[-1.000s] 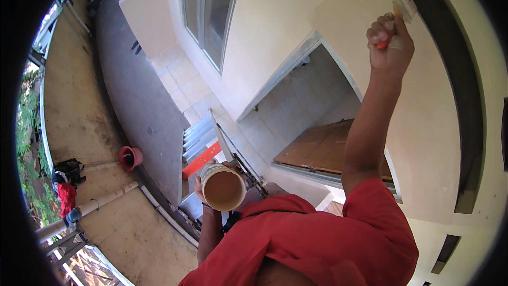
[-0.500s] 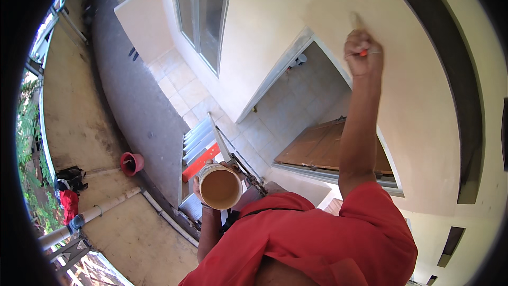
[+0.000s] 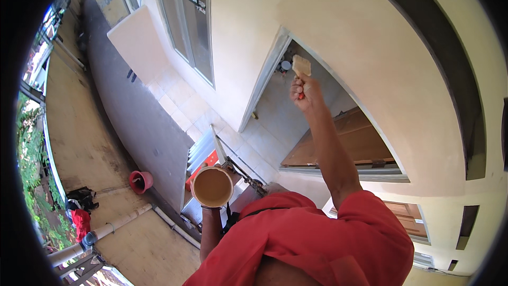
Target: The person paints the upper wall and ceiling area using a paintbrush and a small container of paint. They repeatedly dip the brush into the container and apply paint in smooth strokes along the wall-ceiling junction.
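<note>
My right hand [image 3: 307,93] is closed around the handle of a flat paintbrush [image 3: 301,65], with a bit of red showing between the fingers. Its pale, wide bristles point up and appear in front of the doorway opening, off the cream wall [image 3: 365,69]. Low at my left side, my left hand [image 3: 211,211] grips a round paint bucket [image 3: 212,170]. Most of that hand is hidden beneath the bucket. Cream-tan paint shows inside, level with the view.
Below the bucket stands a ladder [image 3: 225,151] with a red-orange part beside it. A window [image 3: 188,26] and a doorway frame [image 3: 264,77] break the wall. On the left are a pink bucket [image 3: 141,181], a pipe [image 3: 124,221] and a low wall [image 3: 79,143].
My right hand has brought the brush away from the upper wall, leftward and down across the doorway. The paint bucket sits about where it was, and my view has shifted slightly.
</note>
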`<state>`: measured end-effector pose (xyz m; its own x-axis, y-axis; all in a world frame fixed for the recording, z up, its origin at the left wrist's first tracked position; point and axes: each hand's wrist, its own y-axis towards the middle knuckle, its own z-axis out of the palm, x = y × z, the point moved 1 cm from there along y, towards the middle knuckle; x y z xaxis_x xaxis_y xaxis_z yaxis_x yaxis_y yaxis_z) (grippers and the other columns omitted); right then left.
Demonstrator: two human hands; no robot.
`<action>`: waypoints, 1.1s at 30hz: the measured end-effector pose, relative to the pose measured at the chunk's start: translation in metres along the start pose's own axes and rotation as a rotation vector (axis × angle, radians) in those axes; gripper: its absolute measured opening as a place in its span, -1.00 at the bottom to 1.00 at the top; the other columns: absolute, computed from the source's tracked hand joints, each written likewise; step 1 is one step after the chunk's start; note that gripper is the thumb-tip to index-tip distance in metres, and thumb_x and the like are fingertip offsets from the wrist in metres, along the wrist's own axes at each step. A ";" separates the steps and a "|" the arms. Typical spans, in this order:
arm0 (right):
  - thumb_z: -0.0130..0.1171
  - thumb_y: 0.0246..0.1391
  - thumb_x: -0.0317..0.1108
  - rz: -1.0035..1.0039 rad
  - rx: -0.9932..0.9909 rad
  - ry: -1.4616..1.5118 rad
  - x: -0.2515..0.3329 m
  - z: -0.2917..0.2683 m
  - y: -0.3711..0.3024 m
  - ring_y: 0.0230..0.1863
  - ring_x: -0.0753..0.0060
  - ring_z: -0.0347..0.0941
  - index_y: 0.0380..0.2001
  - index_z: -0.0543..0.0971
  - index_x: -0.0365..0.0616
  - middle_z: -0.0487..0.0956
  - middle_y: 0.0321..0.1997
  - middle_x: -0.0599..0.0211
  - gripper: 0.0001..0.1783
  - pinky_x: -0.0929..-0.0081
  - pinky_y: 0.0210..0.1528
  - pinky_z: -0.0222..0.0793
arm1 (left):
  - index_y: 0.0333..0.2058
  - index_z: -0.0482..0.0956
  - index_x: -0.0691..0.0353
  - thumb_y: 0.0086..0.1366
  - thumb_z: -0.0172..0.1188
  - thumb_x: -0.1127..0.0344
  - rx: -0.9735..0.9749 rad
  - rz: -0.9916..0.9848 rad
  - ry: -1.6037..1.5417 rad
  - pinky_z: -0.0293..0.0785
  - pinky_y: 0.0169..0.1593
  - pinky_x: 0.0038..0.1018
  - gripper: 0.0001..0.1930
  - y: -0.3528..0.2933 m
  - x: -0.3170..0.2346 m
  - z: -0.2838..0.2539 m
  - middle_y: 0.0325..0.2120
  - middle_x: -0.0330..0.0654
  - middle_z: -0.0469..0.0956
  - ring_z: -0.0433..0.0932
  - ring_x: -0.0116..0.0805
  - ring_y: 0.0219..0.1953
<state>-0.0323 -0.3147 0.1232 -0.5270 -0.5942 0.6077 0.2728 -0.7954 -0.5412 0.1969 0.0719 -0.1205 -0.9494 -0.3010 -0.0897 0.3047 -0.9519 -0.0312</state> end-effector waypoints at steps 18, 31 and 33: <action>0.27 0.34 -0.41 -0.456 0.047 -0.693 -0.054 -0.073 -0.198 -0.59 0.57 0.46 0.08 0.54 -0.29 0.58 -0.38 0.33 -0.68 0.53 -0.58 0.36 | 0.42 0.40 0.06 0.41 0.00 -0.49 0.040 -0.073 0.058 0.66 -0.11 0.37 -0.13 0.019 -0.013 0.004 0.29 0.22 0.48 0.54 0.40 0.23; 0.23 0.48 -0.31 -0.417 0.053 -0.686 -0.099 -0.175 -0.233 -0.45 0.45 0.64 0.10 0.52 -0.28 0.61 -0.40 0.30 -0.71 0.43 -0.37 0.68 | 0.45 0.34 0.22 0.39 0.12 -0.43 0.112 -0.240 -0.167 0.54 0.17 0.41 -0.07 0.007 -0.010 0.032 0.42 0.19 0.36 0.34 0.38 0.43; 0.18 0.53 -0.12 -0.451 -0.057 -0.608 -0.103 -0.190 -0.228 -0.54 0.46 0.61 0.07 0.53 -0.19 0.62 -0.43 0.30 -0.66 0.44 -0.47 0.63 | 0.47 0.35 0.12 0.40 0.14 -0.38 0.115 -0.237 -0.188 0.50 0.21 0.46 -0.13 0.009 -0.008 0.034 0.44 0.20 0.32 0.31 0.37 0.45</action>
<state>-0.1932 -0.0495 0.0732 -0.0365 -0.1873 0.9816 0.0849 -0.9793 -0.1837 0.2045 0.0643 -0.0867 -0.9935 -0.0655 0.0929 0.0734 -0.9937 0.0842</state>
